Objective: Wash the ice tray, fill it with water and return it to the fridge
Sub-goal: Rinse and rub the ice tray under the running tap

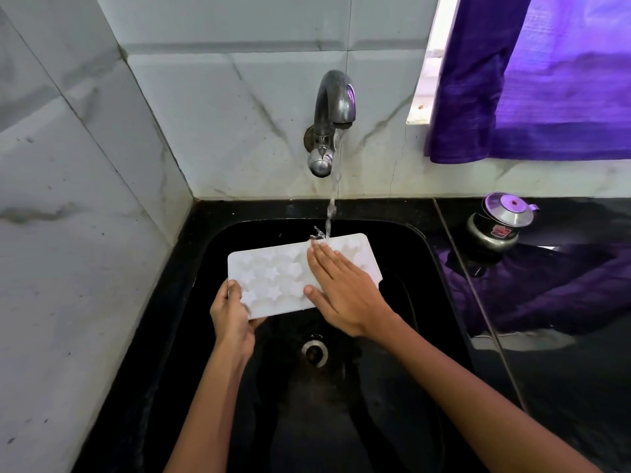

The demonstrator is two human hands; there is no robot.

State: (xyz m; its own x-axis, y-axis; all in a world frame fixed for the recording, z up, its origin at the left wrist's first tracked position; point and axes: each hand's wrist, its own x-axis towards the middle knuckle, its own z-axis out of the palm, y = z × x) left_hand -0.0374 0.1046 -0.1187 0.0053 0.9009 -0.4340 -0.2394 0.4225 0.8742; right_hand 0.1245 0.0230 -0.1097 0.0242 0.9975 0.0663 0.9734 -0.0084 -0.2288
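A white ice tray with star-shaped cells is held over the black sink. My left hand grips its near left corner, thumb on top. My right hand lies flat on the tray's right half with straight fingers. Water runs from the metal tap on the wall and strikes the tray's far edge just beyond my right fingertips.
The sink drain lies below the tray. A small steel lidded pot stands on the black counter to the right. A purple curtain hangs at the upper right. Grey tiled walls close the left and back.
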